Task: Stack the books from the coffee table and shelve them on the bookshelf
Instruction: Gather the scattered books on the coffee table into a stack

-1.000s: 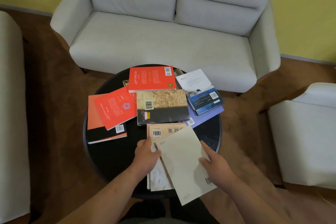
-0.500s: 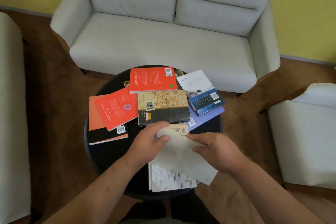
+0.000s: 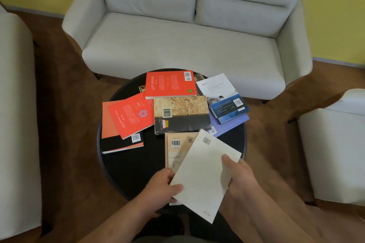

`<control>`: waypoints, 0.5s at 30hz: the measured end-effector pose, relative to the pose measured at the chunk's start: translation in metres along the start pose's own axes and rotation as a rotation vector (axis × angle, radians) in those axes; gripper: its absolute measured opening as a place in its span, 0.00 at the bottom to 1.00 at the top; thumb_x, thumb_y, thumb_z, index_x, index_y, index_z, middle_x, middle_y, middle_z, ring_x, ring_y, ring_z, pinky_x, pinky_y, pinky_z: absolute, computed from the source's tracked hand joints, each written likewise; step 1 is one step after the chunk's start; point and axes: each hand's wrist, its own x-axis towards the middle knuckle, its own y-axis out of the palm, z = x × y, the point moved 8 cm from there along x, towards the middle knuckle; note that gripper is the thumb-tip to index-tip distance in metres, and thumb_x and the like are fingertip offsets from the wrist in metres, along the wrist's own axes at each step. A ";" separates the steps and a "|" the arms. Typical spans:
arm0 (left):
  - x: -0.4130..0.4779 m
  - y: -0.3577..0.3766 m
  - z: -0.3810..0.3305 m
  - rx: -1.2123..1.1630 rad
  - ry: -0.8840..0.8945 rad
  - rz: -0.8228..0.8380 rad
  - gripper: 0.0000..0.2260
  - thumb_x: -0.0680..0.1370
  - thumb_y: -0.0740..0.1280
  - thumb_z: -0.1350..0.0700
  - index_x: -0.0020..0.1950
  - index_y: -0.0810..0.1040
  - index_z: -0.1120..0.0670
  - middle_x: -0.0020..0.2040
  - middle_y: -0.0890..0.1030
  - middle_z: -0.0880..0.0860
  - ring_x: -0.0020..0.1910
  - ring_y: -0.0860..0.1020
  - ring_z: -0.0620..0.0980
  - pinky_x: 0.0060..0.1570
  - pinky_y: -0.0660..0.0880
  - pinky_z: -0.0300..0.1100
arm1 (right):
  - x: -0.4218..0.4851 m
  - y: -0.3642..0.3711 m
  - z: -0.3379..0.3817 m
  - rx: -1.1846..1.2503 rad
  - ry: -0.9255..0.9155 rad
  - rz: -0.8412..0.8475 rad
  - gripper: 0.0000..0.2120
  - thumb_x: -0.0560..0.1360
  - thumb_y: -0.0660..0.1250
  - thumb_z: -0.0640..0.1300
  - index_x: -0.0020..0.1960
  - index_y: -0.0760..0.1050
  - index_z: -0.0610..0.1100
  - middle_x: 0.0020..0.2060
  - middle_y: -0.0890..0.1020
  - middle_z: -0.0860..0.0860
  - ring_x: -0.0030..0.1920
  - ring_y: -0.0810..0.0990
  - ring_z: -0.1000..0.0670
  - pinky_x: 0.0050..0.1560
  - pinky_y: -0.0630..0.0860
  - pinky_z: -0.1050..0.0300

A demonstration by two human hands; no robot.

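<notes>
Several books lie scattered on a round black coffee table. A cream book lies tilted at the near edge. My left hand grips its lower left edge and my right hand grips its right edge. Under it sits a tan book with a barcode. Farther back are a map-covered book, a red book, another red book on an orange-and-black one, and blue, white and purple books at the right.
A grey two-seat sofa stands behind the table. A pale armchair is at the right and another pale seat at the left. Brown floor surrounds the table. No bookshelf is in view.
Both hands turned the cream book and drew it back toward me. They moved from its far end to its near sides, and the tan book's barcode end is uncovered again.
</notes>
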 end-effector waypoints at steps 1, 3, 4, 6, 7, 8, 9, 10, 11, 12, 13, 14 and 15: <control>0.005 -0.008 -0.002 0.163 0.019 -0.052 0.05 0.76 0.71 0.51 0.51 0.78 0.45 0.52 0.81 0.45 0.49 0.82 0.46 0.44 0.81 0.40 | 0.004 0.002 0.004 -0.112 -0.042 -0.016 0.13 0.82 0.66 0.45 0.66 0.75 0.44 0.58 0.82 0.42 0.59 0.80 0.36 0.63 0.75 0.32; 0.017 -0.022 -0.011 0.233 0.050 -0.130 0.08 0.77 0.68 0.50 0.56 0.79 0.43 0.56 0.76 0.45 0.52 0.80 0.45 0.52 0.80 0.42 | 0.011 0.011 0.015 -0.324 -0.144 -0.045 0.09 0.82 0.65 0.47 0.62 0.75 0.48 0.55 0.82 0.46 0.54 0.80 0.42 0.56 0.77 0.40; 0.023 -0.023 -0.014 0.183 0.053 -0.116 0.11 0.78 0.66 0.51 0.61 0.79 0.43 0.60 0.76 0.46 0.55 0.80 0.47 0.58 0.79 0.47 | 0.015 0.016 0.019 -0.382 -0.184 -0.055 0.07 0.82 0.64 0.48 0.59 0.75 0.50 0.53 0.82 0.48 0.52 0.80 0.45 0.52 0.77 0.43; 0.034 -0.019 -0.019 0.092 0.043 -0.061 0.16 0.78 0.65 0.53 0.66 0.78 0.44 0.65 0.76 0.49 0.60 0.79 0.51 0.64 0.76 0.53 | 0.023 0.026 0.022 -0.427 -0.225 -0.058 0.04 0.82 0.64 0.49 0.55 0.75 0.51 0.50 0.81 0.50 0.48 0.79 0.49 0.48 0.75 0.47; 0.037 -0.018 -0.022 0.054 0.040 -0.056 0.17 0.78 0.64 0.54 0.66 0.78 0.44 0.65 0.77 0.51 0.60 0.80 0.51 0.64 0.76 0.54 | 0.028 0.029 0.021 -0.442 -0.219 -0.050 0.06 0.81 0.65 0.49 0.57 0.75 0.50 0.51 0.81 0.50 0.48 0.79 0.49 0.48 0.74 0.48; 0.039 -0.017 -0.023 0.012 0.038 -0.061 0.17 0.77 0.65 0.54 0.65 0.79 0.44 0.65 0.78 0.51 0.60 0.80 0.52 0.64 0.76 0.55 | 0.033 0.032 0.016 -0.458 -0.196 -0.034 0.09 0.81 0.67 0.47 0.60 0.74 0.48 0.53 0.81 0.48 0.50 0.79 0.47 0.49 0.75 0.48; 0.041 -0.015 -0.024 -0.029 0.035 -0.074 0.17 0.77 0.65 0.55 0.64 0.80 0.44 0.65 0.78 0.51 0.59 0.81 0.52 0.63 0.77 0.55 | 0.037 0.034 0.011 -0.474 -0.165 -0.016 0.12 0.80 0.68 0.45 0.62 0.73 0.46 0.56 0.80 0.47 0.52 0.80 0.45 0.50 0.76 0.47; 0.042 -0.014 -0.023 -0.066 0.026 -0.094 0.17 0.76 0.65 0.56 0.63 0.80 0.44 0.64 0.78 0.52 0.58 0.81 0.53 0.63 0.78 0.54 | 0.041 0.034 0.006 -0.490 -0.142 -0.004 0.15 0.79 0.69 0.42 0.64 0.73 0.45 0.57 0.80 0.46 0.54 0.80 0.44 0.50 0.77 0.47; 0.042 -0.013 -0.022 -0.095 0.016 -0.117 0.17 0.76 0.65 0.58 0.63 0.80 0.44 0.63 0.78 0.52 0.57 0.82 0.53 0.61 0.78 0.54 | 0.043 0.032 0.002 -0.505 -0.133 0.000 0.16 0.78 0.69 0.39 0.65 0.73 0.44 0.58 0.80 0.45 0.55 0.80 0.43 0.50 0.77 0.47; 0.042 -0.012 -0.021 -0.116 0.011 -0.136 0.18 0.75 0.64 0.59 0.62 0.80 0.45 0.62 0.78 0.51 0.56 0.82 0.52 0.60 0.79 0.53 | 0.045 0.030 0.000 -0.516 -0.131 -0.002 0.16 0.78 0.69 0.37 0.65 0.74 0.44 0.57 0.81 0.46 0.55 0.80 0.44 0.50 0.77 0.48; 0.043 -0.011 -0.021 -0.131 0.016 -0.153 0.18 0.76 0.64 0.61 0.62 0.79 0.45 0.60 0.80 0.50 0.56 0.82 0.52 0.58 0.80 0.52 | 0.047 0.028 -0.001 -0.517 -0.128 -0.007 0.16 0.78 0.69 0.37 0.65 0.74 0.44 0.55 0.80 0.48 0.54 0.79 0.44 0.49 0.76 0.49; 0.042 -0.011 -0.020 -0.146 0.025 -0.167 0.18 0.76 0.64 0.62 0.62 0.80 0.45 0.58 0.82 0.48 0.55 0.83 0.50 0.56 0.81 0.50 | 0.048 0.026 -0.001 -0.512 -0.126 -0.012 0.15 0.79 0.68 0.37 0.65 0.74 0.44 0.54 0.80 0.49 0.54 0.79 0.45 0.48 0.75 0.50; 0.042 -0.010 -0.021 -0.163 0.039 -0.174 0.17 0.77 0.65 0.62 0.61 0.80 0.44 0.56 0.83 0.46 0.55 0.83 0.48 0.54 0.82 0.48 | 0.049 0.025 0.000 -0.505 -0.126 -0.014 0.15 0.79 0.68 0.38 0.65 0.74 0.45 0.54 0.80 0.49 0.54 0.79 0.45 0.48 0.75 0.50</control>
